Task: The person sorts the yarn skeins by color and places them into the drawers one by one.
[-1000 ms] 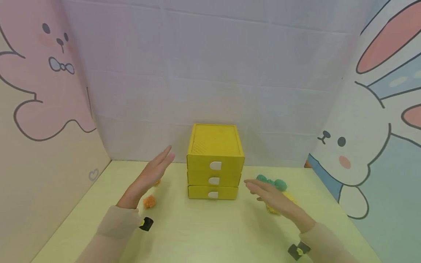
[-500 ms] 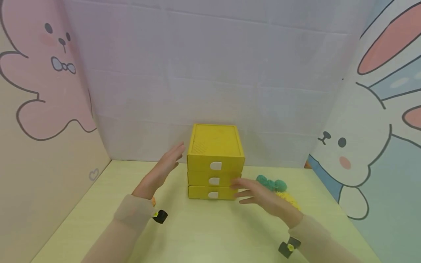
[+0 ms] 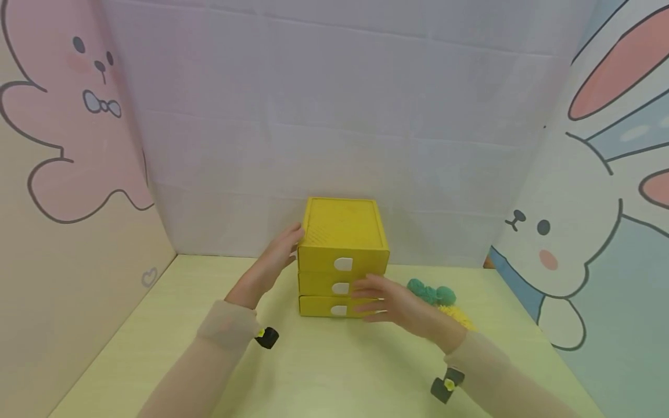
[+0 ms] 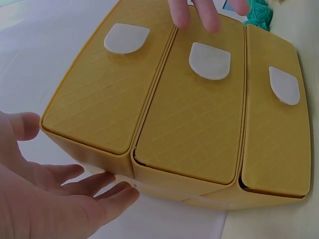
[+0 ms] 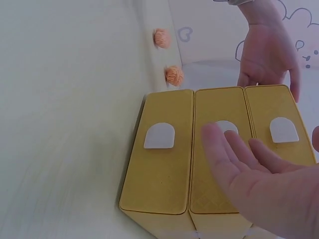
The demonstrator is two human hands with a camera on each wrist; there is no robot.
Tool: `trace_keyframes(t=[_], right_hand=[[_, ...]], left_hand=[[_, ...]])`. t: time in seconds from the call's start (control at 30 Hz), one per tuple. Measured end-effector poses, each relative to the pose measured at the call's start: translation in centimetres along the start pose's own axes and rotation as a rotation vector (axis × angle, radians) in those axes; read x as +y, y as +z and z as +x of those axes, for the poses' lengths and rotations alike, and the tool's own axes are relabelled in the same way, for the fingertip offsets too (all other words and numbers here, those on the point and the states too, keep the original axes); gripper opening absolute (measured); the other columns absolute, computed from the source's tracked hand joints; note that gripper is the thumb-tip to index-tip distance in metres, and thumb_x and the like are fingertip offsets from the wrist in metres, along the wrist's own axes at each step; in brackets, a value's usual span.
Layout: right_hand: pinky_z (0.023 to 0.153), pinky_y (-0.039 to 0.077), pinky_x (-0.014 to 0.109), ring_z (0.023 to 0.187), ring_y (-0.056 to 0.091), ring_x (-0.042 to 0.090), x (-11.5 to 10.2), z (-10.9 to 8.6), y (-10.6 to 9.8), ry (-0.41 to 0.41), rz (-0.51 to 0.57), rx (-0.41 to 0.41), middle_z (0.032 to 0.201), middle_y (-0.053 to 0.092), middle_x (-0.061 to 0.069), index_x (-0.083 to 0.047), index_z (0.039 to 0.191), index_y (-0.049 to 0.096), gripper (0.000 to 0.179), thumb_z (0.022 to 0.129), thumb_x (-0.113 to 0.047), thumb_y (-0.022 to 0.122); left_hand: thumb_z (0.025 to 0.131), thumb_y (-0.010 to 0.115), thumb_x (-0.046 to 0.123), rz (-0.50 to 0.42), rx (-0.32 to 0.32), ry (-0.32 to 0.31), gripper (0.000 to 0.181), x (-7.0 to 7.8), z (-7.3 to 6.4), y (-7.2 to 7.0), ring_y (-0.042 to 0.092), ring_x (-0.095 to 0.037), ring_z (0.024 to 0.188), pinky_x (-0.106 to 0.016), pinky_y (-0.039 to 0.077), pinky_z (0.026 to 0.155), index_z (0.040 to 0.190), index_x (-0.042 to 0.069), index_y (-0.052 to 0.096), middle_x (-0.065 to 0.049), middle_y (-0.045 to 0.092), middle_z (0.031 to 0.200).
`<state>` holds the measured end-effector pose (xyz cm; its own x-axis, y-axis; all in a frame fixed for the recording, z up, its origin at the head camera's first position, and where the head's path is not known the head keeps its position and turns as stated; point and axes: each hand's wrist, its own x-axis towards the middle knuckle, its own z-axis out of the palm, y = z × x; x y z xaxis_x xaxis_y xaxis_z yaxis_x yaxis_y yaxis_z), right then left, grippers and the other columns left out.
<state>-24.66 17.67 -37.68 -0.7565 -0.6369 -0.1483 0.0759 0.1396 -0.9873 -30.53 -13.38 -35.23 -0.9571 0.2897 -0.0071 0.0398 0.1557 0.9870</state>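
The yellow drawer box [image 3: 342, 223] stands near the back of the table [image 3: 313, 371], before the pale cloth [image 3: 340, 116], with tabletop stretching away in front and on both sides. My left hand [image 3: 272, 258] is at its left side, fingers apart; I can't tell whether they touch. My right hand [image 3: 402, 305] has its fingers spread before the lower drawers. Faintly patterned fronts carry rounded white tabs [image 3: 343, 264]. Green yarn [image 3: 431, 292] lies right, orange yarn balls [image 5: 174, 75] left.

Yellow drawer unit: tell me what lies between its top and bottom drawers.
The middle drawer, with its white tab; the left wrist view shows it plainly.
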Motion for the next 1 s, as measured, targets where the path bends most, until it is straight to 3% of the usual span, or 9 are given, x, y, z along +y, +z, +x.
trace_keyframes(t=[0.33, 0.5, 0.73, 1.0], right_hand=[[0.122, 0.039, 0.060, 0.146, 0.044, 0.054, -0.1, 2.0, 0.6, 0.029, 0.079, 0.017, 0.165, 0.039, 0.028, 0.005, 0.164, 0.029, 0.076, 0.114, -0.053, 0.034], [0.124, 0.035, 0.061, 0.146, 0.044, 0.052, -0.1, 2.8, 0.9, 0.032, 0.124, 0.017, 0.165, 0.039, 0.028, 0.006, 0.163, 0.029, 0.076, 0.115, -0.053, 0.033], [0.117, 0.047, 0.050, 0.144, 0.049, 0.049, -0.3, 3.7, 1.4, 0.064, 0.185, 0.058, 0.163, 0.043, 0.027, 0.006, 0.160, 0.036, 0.076, 0.114, -0.054, 0.034], [0.115, 0.051, 0.046, 0.147, 0.047, 0.047, -0.5, 4.4, 1.3, 0.098, 0.287, 0.055, 0.165, 0.042, 0.022, 0.003, 0.162, 0.036, 0.076, 0.113, -0.055, 0.034]], left_hand=[[0.114, 0.040, 0.041, -0.051, 0.046, 0.049, 0.064, 0.3, 0.3, 1.0, 0.028, -0.034, 0.158, -0.056, 0.024, 0.130, 0.172, 0.020, 0.021, -0.003, 0.021, 0.176], [0.112, 0.044, 0.040, -0.032, 0.065, 0.046, 0.065, 0.1, 0.3, 1.0, 0.024, -0.029, 0.160, -0.056, 0.025, 0.130, 0.171, 0.023, 0.024, -0.001, 0.024, 0.176], [0.111, 0.047, 0.039, -0.019, 0.084, 0.023, 0.065, 0.1, 0.3, 1.0, 0.023, -0.027, 0.161, -0.056, 0.026, 0.129, 0.170, 0.024, 0.027, -0.002, 0.027, 0.175], [0.111, 0.048, 0.039, -0.023, 0.087, 0.017, 0.064, 0.2, 0.2, 1.1, 0.029, -0.030, 0.158, -0.055, 0.028, 0.129, 0.170, 0.023, 0.027, -0.006, 0.032, 0.172]])
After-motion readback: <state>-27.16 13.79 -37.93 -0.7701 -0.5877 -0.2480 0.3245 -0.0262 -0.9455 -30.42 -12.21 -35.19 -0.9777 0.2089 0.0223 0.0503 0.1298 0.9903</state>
